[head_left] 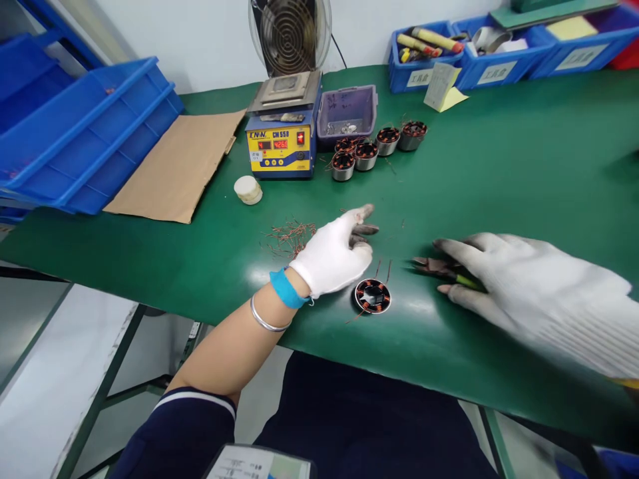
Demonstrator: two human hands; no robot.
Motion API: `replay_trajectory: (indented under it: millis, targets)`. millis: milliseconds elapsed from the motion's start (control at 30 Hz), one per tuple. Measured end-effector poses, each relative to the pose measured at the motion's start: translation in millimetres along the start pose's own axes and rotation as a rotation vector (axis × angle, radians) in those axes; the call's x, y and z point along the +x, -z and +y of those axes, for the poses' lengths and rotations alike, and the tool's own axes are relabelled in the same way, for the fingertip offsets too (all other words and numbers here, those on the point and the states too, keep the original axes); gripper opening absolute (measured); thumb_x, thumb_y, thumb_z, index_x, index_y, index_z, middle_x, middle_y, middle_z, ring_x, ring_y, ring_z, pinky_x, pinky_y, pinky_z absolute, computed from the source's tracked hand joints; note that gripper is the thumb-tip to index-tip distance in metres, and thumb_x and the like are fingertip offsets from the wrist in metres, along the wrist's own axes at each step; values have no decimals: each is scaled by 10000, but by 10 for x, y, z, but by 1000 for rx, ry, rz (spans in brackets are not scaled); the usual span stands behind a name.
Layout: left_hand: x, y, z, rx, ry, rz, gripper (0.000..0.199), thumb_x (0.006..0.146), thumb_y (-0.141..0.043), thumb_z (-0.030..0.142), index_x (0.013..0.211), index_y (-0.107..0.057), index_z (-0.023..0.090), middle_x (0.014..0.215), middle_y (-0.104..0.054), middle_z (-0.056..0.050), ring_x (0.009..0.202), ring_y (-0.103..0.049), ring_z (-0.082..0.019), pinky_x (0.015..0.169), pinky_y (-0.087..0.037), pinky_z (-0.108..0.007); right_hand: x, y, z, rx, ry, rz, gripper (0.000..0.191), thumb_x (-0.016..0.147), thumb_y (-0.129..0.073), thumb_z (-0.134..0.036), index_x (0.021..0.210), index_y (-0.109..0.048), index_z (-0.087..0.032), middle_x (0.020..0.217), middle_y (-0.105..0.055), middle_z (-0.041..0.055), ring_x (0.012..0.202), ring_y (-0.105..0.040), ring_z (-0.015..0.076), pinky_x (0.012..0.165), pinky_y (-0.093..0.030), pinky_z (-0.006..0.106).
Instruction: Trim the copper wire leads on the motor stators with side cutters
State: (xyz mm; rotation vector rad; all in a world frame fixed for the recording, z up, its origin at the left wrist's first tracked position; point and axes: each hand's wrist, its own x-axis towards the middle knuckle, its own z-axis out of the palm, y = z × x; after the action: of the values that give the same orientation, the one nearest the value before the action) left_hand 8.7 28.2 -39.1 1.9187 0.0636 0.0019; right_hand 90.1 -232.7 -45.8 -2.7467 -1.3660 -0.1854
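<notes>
1. Spanning most of the view, the green bench [499,159] carries everything being worked on; one wound motor part lies apart near its front edge.
2. At left, a large blue crate [124,136] leans at a slant; its contents cannot be made out.
3. Three blue bins line the back: the left bin [424,73] holds yellow-handled tools, the middle bin [494,72] a roll and white pieces, and the right bin [582,56] a yellow pad.
4. Beside the lit solder pot [279,150], a purple container [347,140] has silvery bits scattered across its floor.
5. The person's right hand [439,266] spreads thumb and forefinger apart around the cutters [434,267]; whether the palm grips them cannot be told. The left hand [367,229] is half curled, fingers slightly apart, nothing visible between them.
6. Five wound parts [366,156] cluster near the purple container, some with wires sticking out; whether they are finished or waiting is unclear.
7. The single wound motor part [372,286] rests just below the left hand, its long leads [389,271] suggesting trimming is left.
8. Copper clippings [292,236] heap behind the left wrist, which suggests some cutting is already done.
</notes>
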Motion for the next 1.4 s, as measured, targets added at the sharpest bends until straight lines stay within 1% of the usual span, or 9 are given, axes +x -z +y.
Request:
replay_trajectory:
  millis: [133,300,400,533,733,833,967,1067,1400]
  targets:
    - [19,13,-37,-38,-43,160,633,770,-540,114,1400,-507,61,1347,-661,-208,1190,-684,-261,1035,-557,-406,97,68,-471,106,370,304,467,909,-558,-493,1144,-666,-104,1180,-645,247,1109,-596,376,922,-528,556]
    - [-19,44,-47,-40,-16,270,641,758,-642,288,1357,-544,80,1290,-692,-193,1177,-690,-287,1064,-547,-455,231,-18,-1027,204,503,259,159,831,-632,-325,890,-698,-192,1162,-697,115,1121,-583,291,1062,-443,533]
    - [-25,58,-63,-50,1,280,690,745,-667,391,1351,-547,84,1297,-687,-199,1201,-676,-321,1077,-533,-507,265,-79,-843,167,377,280,151,816,-624,-348,867,-700,-227,1272,-679,66,1245,-542,274,1136,-398,511]
    - [-51,21,-51,-10,29,258,718,742,-661,447,1365,-547,109,1314,-687,-185,1195,-679,-324,1085,-525,-526,130,-38,-36,39,-123,285,219,853,-579,-374,865,-717,-204,1267,-670,132,1275,-538,305,1058,-472,496]
    - [-129,-77,40,164,12,188,601,813,-600,342,1369,-553,119,1298,-707,-153,1164,-700,-270,1084,-541,-464,-221,43,936,-78,-707,318,367,801,-553,-417,990,-701,-140,1287,-611,268,1233,-529,477,962,-415,752]
    - [-138,-106,48,210,4,153,567,839,-585,285,1384,-552,132,1317,-703,-136,1151,-706,-251,1091,-538,-447,-216,5,772,-19,-688,310,594,857,-507,-493,1273,-606,-81,1374,-553,310,1252,-538,471,974,-444,713]
    - [-112,-109,18,221,18,125,557,851,-581,234,1396,-549,125,1308,-709,-130,1131,-714,-232,1070,-551,-413,-55,-139,156,184,-272,122,665,779,-600,-572,1342,-611,-220,1395,-620,135,1195,-633,305,959,-561,462]
    - [-112,-107,27,230,21,121,553,860,-587,230,1403,-545,132,1319,-705,-120,1133,-711,-224,1064,-554,-394,30,-220,-83,229,-47,9,635,747,-624,-581,1277,-673,-235,1394,-635,106,1277,-589,303,1074,-494,460]
    - [-179,-209,128,406,-91,0,523,863,-575,251,1375,-598,152,1305,-713,-96,1187,-682,-259,1093,-529,-419,665,92,401,21,-479,-25,685,938,-490,-549,1502,-459,-162,1545,-438,258,1291,-540,455,943,-527,597]
